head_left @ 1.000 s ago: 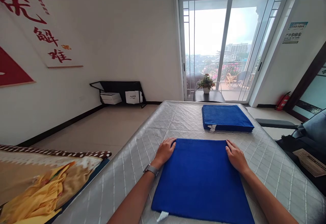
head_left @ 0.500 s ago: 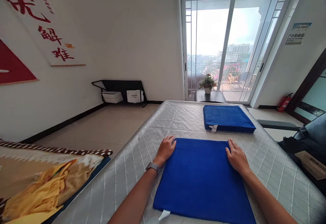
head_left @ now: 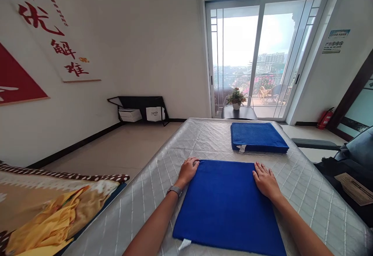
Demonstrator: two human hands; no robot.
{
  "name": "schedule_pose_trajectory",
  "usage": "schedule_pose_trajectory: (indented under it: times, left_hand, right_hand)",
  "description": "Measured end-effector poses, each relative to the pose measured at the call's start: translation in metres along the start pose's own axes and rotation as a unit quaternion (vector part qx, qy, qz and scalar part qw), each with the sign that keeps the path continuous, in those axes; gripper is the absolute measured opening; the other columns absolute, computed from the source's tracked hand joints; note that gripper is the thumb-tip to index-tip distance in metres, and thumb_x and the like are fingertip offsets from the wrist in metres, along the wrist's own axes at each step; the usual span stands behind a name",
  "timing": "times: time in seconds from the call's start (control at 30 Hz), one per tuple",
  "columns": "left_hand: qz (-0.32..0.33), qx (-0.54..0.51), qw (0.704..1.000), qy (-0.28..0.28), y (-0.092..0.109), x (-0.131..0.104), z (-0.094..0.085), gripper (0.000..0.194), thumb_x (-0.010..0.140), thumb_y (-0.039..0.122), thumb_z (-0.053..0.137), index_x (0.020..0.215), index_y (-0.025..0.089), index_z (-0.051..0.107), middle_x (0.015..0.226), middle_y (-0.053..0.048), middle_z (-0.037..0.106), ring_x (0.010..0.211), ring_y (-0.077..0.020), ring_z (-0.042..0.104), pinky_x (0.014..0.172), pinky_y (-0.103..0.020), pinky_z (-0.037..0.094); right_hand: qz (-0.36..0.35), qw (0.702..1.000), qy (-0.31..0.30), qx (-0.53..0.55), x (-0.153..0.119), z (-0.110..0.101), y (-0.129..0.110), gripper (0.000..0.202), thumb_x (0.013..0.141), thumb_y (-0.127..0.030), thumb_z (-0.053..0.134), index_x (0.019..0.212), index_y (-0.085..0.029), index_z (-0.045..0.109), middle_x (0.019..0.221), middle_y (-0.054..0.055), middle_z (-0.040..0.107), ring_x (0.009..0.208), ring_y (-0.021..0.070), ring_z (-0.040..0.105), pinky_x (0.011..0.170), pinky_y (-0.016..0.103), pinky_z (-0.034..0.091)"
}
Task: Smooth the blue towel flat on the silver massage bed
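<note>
A flat blue cloth (head_left: 225,205) lies squared on the silver quilted cover (head_left: 145,194), a white tag showing at its near left corner. My left hand (head_left: 188,171), with a watch on the wrist, rests at the cloth's far left corner, its fingers bent over the edge but not gripping. On the far right corner lies my right hand (head_left: 266,180), palm down with the fingers spread a little. Beyond the cloth sits a stack of folded blue cloths (head_left: 258,136), also with a white tag.
At the left is a patterned blanket (head_left: 96,194) with a yellow cloth (head_left: 49,225) on it. A potted plant (head_left: 236,100) stands on a chair by the glass door. Dark bags (head_left: 344,178) lie at the right.
My right hand has shifted slightly left along with the cloth's far right corner, and its fingers are a little more spread. The camera view has tilted slightly upward.
</note>
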State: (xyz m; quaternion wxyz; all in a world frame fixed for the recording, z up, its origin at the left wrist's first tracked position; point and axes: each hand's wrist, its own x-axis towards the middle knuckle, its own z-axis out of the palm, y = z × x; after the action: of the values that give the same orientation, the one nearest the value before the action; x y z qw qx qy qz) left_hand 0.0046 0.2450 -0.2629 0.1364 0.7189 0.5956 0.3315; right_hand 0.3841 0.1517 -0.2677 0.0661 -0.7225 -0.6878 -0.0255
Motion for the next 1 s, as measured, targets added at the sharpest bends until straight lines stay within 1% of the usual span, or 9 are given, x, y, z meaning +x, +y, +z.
schedule_pose_trajectory:
  times: [0.13,0.27,0.37,0.43,0.5,0.6,0.7,0.8,1.0]
  left_hand:
    - [-0.053,-0.016,0.998,-0.011,0.002,0.012,0.000,0.019,0.082,0.033,0.062,0.091,0.020,0.072,0.111,-0.009,0.070,0.111,-0.0272,0.061,0.099,-0.037,0.043]
    - [-0.092,-0.061,0.993,-0.039,0.004,0.026,-0.003,0.019,0.077,0.036,0.067,0.083,0.018,0.069,0.091,-0.008,0.073,0.096,-0.0263,0.067,0.084,-0.033,0.049]
    - [-0.105,-0.107,0.987,-0.054,0.006,0.030,-0.003,0.028,0.079,0.041,0.066,0.091,0.016,0.068,0.086,-0.007,0.074,0.084,-0.0229,0.069,0.073,-0.030,0.051]
    - [-0.110,-0.132,0.983,-0.057,0.008,0.030,-0.001,0.035,0.081,0.044,0.063,0.100,0.014,0.067,0.087,-0.008,0.074,0.081,-0.0211,0.069,0.070,-0.029,0.051]
    - [-0.112,-0.150,0.981,-0.059,0.009,0.030,0.001,0.040,0.082,0.047,0.062,0.103,0.014,0.066,0.088,-0.008,0.074,0.081,-0.0207,0.069,0.069,-0.028,0.050]
    - [-0.115,-0.162,0.978,-0.065,0.010,0.030,0.002,0.041,0.076,0.050,0.068,0.097,0.014,0.069,0.084,-0.008,0.074,0.081,-0.0219,0.069,0.069,-0.029,0.050]
    - [-0.120,-0.162,0.977,-0.069,0.009,0.031,-0.001,0.037,0.070,0.047,0.074,0.088,0.015,0.071,0.080,-0.007,0.074,0.079,-0.0231,0.069,0.067,-0.029,0.049]
    - [-0.127,-0.157,0.977,-0.069,0.007,0.034,-0.004,0.030,0.067,0.042,0.076,0.082,0.017,0.071,0.078,-0.006,0.075,0.078,-0.0236,0.070,0.067,-0.029,0.049]
    - [-0.138,-0.159,0.976,-0.061,0.005,0.036,-0.005,0.027,0.066,0.039,0.078,0.080,0.017,0.071,0.078,-0.007,0.076,0.078,-0.0235,0.071,0.067,-0.029,0.050]
  right_hand:
    - [0.006,1.000,0.000,0.009,-0.002,-0.003,0.001,0.059,0.100,-0.037,0.020,0.155,-0.016,0.029,0.161,0.006,0.026,0.149,0.0222,0.021,0.120,0.047,0.013]
    - [0.004,1.000,0.004,0.008,-0.003,-0.004,0.002,0.059,0.100,-0.036,0.021,0.155,-0.016,0.030,0.161,0.006,0.026,0.149,0.0227,0.022,0.120,0.047,0.013]
    - [0.002,1.000,0.008,0.007,-0.004,-0.004,0.003,0.059,0.100,-0.034,0.021,0.154,-0.014,0.031,0.161,0.006,0.027,0.148,0.0233,0.023,0.120,0.048,0.014]
    - [0.005,1.000,0.007,0.012,-0.004,-0.005,0.003,0.059,0.099,-0.035,0.021,0.154,-0.014,0.031,0.160,0.007,0.027,0.148,0.0236,0.023,0.120,0.048,0.014]
    - [0.011,1.000,0.005,0.019,-0.005,-0.005,0.003,0.059,0.099,-0.035,0.021,0.154,-0.015,0.031,0.160,0.007,0.027,0.149,0.0234,0.022,0.120,0.049,0.013]
    - [0.016,1.000,0.000,0.024,-0.004,-0.005,0.004,0.059,0.100,-0.036,0.020,0.155,-0.016,0.030,0.161,0.006,0.026,0.149,0.0230,0.021,0.120,0.051,0.010]
    - [0.019,0.999,-0.007,0.027,-0.004,-0.005,0.005,0.059,0.100,-0.038,0.020,0.155,-0.018,0.029,0.161,0.004,0.025,0.149,0.0222,0.021,0.120,0.051,0.008]
    - [0.022,0.999,-0.010,0.029,-0.003,-0.005,0.006,0.059,0.100,-0.038,0.020,0.155,-0.019,0.028,0.162,0.004,0.023,0.149,0.0214,0.021,0.121,0.050,0.006]
    - [0.029,0.999,-0.016,0.031,-0.001,-0.005,0.006,0.060,0.100,-0.039,0.019,0.155,-0.018,0.028,0.162,0.003,0.023,0.149,0.0196,0.020,0.121,0.048,0.008]
